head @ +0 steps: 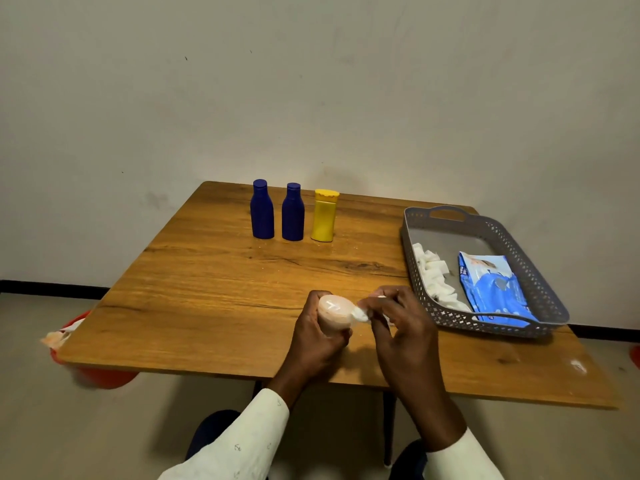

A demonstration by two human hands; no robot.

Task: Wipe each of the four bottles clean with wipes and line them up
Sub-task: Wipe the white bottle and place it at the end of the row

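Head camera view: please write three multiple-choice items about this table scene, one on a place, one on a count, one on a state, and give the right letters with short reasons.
1. Where does the blue wipes packet lie?
A. in the grey plastic basket tray
B. beside the yellow plastic bottle
C. on the floor

2. How many dark blue plastic bottles stand at the far side of the wooden table?
A. one
B. two
C. four

3. What is the state of the pale pink bottle?
A. standing in the row
B. lying in the tray
C. held in the left hand

Answers:
1 A, the packet rests inside the tray's walls.
2 B, one bottle and another stand left of the yellow one.
3 C, the left hand grips it while the right hand presses a white wipe to it.
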